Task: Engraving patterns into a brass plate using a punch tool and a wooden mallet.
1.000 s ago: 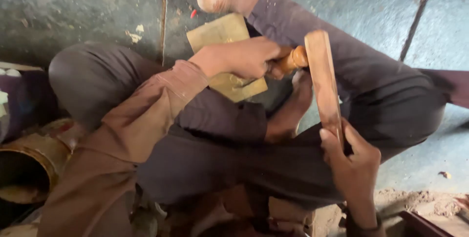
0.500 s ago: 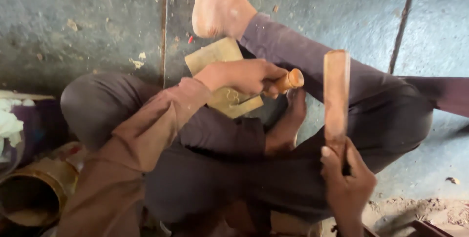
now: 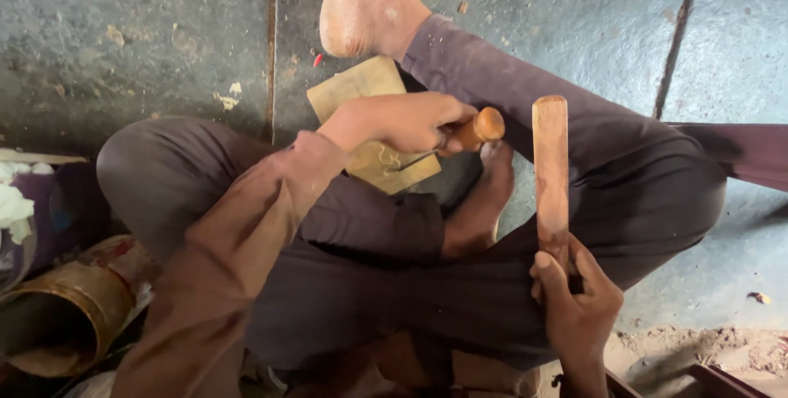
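I sit cross-legged on a stone floor. My left hand is closed around a chisel with a round wooden handle, its metal tip resting on a flat brass sheet that lies on the floor between my legs. My right hand grips the lower end of a long flat wooden stick, held upright and lifted to the right of the chisel handle, apart from it. One bare foot rests just above the sheet, the other beside it.
A brass cylinder vessel lies at the lower left, with white cloth above it. Grooves cross the grey floor. Dust and debris lie at the lower right.
The wooden stick has swung away from the chisel handle, from leaning against it to standing upright further right. My left hand has kept the chisel on the sheet.
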